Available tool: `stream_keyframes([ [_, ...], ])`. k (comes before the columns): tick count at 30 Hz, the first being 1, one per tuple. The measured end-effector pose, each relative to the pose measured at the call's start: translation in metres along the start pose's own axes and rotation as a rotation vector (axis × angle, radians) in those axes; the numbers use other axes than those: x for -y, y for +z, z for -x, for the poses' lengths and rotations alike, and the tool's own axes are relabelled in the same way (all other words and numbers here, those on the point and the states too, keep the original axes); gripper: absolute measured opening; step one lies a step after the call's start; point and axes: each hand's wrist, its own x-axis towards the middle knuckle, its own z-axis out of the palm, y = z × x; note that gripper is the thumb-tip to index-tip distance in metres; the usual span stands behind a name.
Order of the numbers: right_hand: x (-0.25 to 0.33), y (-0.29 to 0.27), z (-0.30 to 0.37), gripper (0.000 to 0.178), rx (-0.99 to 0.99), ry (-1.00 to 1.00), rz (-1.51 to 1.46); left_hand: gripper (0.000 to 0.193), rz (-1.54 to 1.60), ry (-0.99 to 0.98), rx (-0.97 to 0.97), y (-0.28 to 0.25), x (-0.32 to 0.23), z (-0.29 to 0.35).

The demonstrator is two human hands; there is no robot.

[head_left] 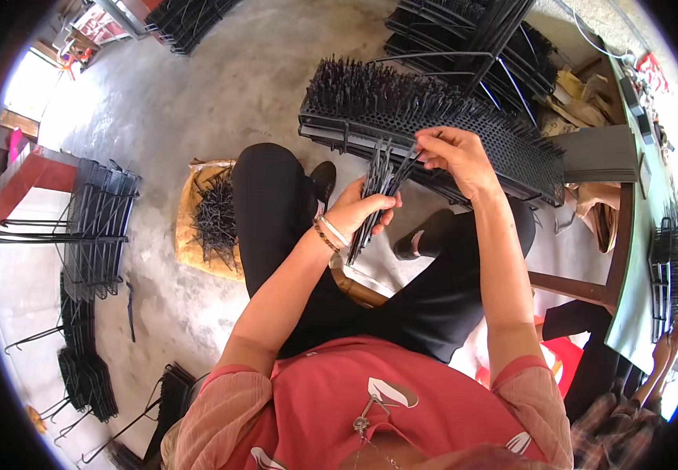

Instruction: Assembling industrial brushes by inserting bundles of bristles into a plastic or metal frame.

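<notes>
A bundle of dark strips [382, 176] is clasped in the curled left hand [352, 210] — held between the knees. A thin strip is pinched by the right hand [455, 159] beside the bundle's top. Beyond, a black rack [523, 160] is partly filled with upright pieces [374, 88]; a loose heap [215, 218] is spread on a yellow sack [187, 235].

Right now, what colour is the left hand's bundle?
The bundle is blackish grey, clearest in head view.
</notes>
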Motion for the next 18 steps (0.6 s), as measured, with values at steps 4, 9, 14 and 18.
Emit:
stream_keyframes([
  [4, 0.008, 0.001, -0.023, 0.02, -0.204, -0.358, 0.101, 0.015, 0.112, 0.022, -0.087, -0.015, 0.009, -0.008],
  [9, 0.006, 0.028, -0.062, 0.025, -0.316, -0.681, 0.394, 0.018, 0.094, 0.039, -0.142, -0.022, 0.009, -0.012],
  [14, 0.003, 0.04, -0.083, 0.023, -0.346, -0.797, 0.583, 0.021, 0.058, 0.059, -0.193, -0.029, 0.01, -0.01],
  [18, -0.002, 0.04, -0.091, 0.024, -0.314, -0.805, 0.627, 0.024, 0.07, 0.047, -0.223, -0.029, 0.01, -0.01],
])
